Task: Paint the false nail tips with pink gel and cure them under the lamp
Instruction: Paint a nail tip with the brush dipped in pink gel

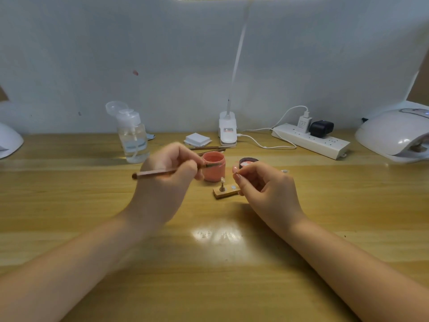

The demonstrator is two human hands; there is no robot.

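My left hand [169, 175] grips a rose-gold brush [153, 173], its bristle end lying across the rim of the open pink gel jar [214, 169]. My right hand [264, 189] pinches a small nail-tip stand between thumb and forefinger; the tip itself [235, 170] barely shows at my fingertips. Between my hands lies a small wooden holder block [226, 192] with one upright stand bearing a clear nail tip [222, 182] and two bare metal spots. The jar's dark lid [248, 161] lies behind my right hand. A white curing lamp [394, 135] stands at the far right.
A clear pump bottle [132, 135] stands back left. White wipes [197, 139], two more brushes [207, 148], a clip desk lamp [228, 131] and a power strip [311, 140] with plugs line the back. Another white lamp [9, 140] sits at the left edge.
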